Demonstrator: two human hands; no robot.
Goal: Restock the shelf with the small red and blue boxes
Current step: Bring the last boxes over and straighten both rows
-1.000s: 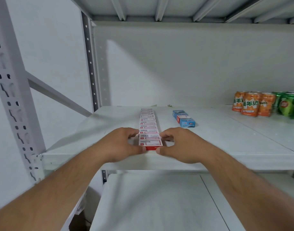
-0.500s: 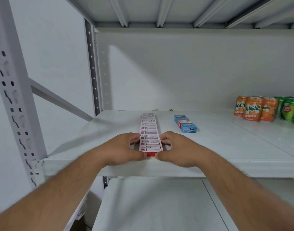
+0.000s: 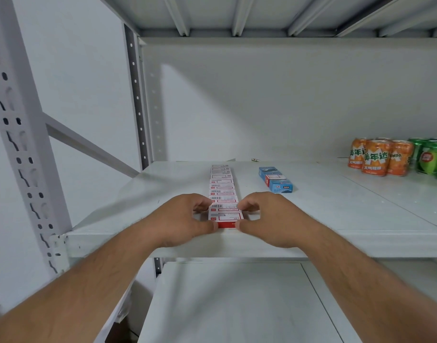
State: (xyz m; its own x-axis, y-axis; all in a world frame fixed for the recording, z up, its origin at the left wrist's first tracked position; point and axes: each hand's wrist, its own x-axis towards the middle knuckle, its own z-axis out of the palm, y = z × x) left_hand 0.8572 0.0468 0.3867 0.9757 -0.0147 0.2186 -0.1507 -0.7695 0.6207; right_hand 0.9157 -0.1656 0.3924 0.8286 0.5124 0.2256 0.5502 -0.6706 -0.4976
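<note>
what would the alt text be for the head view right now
Two hands, left hand and right hand, pinch the front of a row of red boxes running back along a white metal shelf. A short row of blue boxes lies to the right, with orange cans and green cans farther right.

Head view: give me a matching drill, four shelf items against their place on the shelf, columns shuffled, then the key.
Things:
1. red boxes
2. blue boxes
3. orange cans
4. green cans

Places:
A. far right edge of the view
B. row running front to back between the left hand and right hand
C. short row right of the red row
D. back right, left of the green ones

Pairs: 1-B, 2-C, 3-D, 4-A
</note>
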